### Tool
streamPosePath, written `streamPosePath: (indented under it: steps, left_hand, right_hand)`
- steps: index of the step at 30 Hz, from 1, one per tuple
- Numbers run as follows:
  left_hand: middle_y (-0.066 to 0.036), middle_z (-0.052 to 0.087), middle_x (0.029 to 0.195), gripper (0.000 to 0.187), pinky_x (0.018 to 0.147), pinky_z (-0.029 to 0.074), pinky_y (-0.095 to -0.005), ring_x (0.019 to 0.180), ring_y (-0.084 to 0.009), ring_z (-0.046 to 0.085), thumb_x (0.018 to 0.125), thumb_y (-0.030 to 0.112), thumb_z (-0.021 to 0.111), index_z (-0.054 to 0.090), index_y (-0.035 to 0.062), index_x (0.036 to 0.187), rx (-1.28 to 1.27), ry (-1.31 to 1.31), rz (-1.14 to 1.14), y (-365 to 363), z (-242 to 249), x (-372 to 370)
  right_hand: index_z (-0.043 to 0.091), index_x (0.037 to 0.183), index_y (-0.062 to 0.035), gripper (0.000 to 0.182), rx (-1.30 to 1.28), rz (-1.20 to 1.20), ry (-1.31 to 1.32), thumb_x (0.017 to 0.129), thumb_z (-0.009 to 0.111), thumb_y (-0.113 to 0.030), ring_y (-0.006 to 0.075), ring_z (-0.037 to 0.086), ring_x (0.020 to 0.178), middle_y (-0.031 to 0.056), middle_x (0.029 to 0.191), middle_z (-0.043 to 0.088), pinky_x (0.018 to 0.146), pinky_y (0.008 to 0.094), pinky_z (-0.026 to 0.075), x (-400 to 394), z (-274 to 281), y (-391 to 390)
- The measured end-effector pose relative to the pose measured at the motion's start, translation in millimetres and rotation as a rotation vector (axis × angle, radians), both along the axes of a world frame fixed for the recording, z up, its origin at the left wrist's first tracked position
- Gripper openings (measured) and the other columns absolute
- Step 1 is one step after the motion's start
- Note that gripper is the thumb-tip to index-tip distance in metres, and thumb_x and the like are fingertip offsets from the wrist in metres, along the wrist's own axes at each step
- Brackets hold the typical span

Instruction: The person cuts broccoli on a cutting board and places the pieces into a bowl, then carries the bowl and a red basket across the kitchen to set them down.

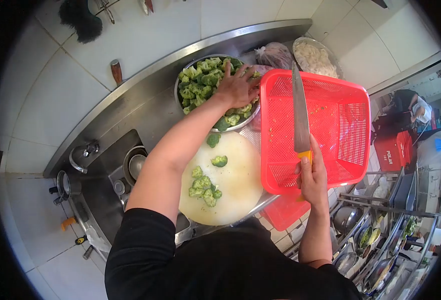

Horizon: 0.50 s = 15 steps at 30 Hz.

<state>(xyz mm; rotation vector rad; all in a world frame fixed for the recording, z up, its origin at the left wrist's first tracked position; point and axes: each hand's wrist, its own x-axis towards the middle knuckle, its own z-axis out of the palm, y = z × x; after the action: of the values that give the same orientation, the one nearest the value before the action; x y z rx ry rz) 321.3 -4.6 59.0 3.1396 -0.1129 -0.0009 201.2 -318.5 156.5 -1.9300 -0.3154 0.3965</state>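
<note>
A large metal bowl (177, 95) is heaped with cut broccoli (198, 82). On top of the heap, at its right side, lies my left hand (238, 87) with the fingers spread. My right hand (312, 175) is wrapped round the yellow handle of a large knife (301, 110), its blade pointing up and away over the red basket (325, 125). Only small green bits show inside the basket. Below the bowl is a round pale cutting board (240, 175), which carries several broccoli florets (205, 189) and a single floret (219, 161) nearer its middle.
A sink (105, 180) with a faucet (83, 152) and metal bowls lies left. Behind the basket are a bagged item (275, 55) and a tray of pale food (315, 57). Metal shelving (380, 200) stands right; a person (405, 102) is farther off.
</note>
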Motion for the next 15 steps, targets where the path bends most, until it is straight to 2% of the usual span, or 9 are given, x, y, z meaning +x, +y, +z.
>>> streamPosePath:
  steps: [4,9,11,13,15]
  left_hand:
    - [0.005,0.019,0.171,0.056,0.117,0.001,-0.0792,0.158,-0.0274,0.015,0.109,0.051,0.023,0.029,0.0307,0.161,-0.064,0.112,0.125,2.2,-11.6,1.6]
    - [0.001,0.022,0.17,0.056,0.116,0.003,-0.0794,0.157,-0.0294,0.015,0.107,0.046,0.03,0.032,0.0274,0.16,-0.086,0.154,0.153,-1.0,-19.7,7.9]
    - [0.004,0.021,0.17,0.055,0.115,0.004,-0.0809,0.157,-0.0281,0.015,0.109,0.049,0.021,0.03,0.0299,0.16,-0.037,0.181,0.165,-1.8,-18.3,8.1]
    - [0.001,0.02,0.171,0.062,0.116,0.006,-0.0794,0.157,-0.0303,0.015,0.107,0.057,0.023,0.025,0.0291,0.162,-0.063,0.14,0.139,1.1,-16.9,4.6]
    - [-0.001,0.013,0.172,0.069,0.118,0.004,-0.0771,0.158,-0.0303,0.011,0.104,0.065,0.023,0.019,0.0297,0.164,-0.035,-0.018,0.087,1.8,-16.6,-6.5]
  right_hand:
    - [0.026,0.162,-0.0135,0.055,-0.003,-0.021,0.011,0.111,0.044,-0.016,0.0025,0.043,0.055,-0.0006,0.079,0.053,0.049,0.0191,0.038,-1.8,0.6,-12.0]
    - [0.026,0.162,-0.0125,0.055,0.024,-0.051,0.005,0.11,0.044,-0.015,0.0022,0.043,0.054,-0.0001,0.079,0.055,0.048,0.0182,0.037,-3.8,-8.4,-23.7]
    - [0.026,0.162,-0.012,0.055,0.018,-0.048,0.014,0.11,0.044,-0.015,0.0023,0.043,0.054,0.0001,0.079,0.055,0.048,0.0183,0.037,-9.9,-2.5,-27.0]
    - [0.026,0.162,-0.0115,0.055,0.023,-0.043,0.034,0.11,0.044,-0.014,0.0024,0.043,0.053,0.0003,0.079,0.056,0.048,0.0184,0.037,-21.5,-0.7,-31.4]
    - [0.024,0.162,-0.0106,0.055,0.018,0.013,-0.077,0.111,0.041,-0.016,0.0027,0.043,0.05,0.0016,0.078,0.056,0.044,0.018,0.036,-32.0,-0.7,-40.0]
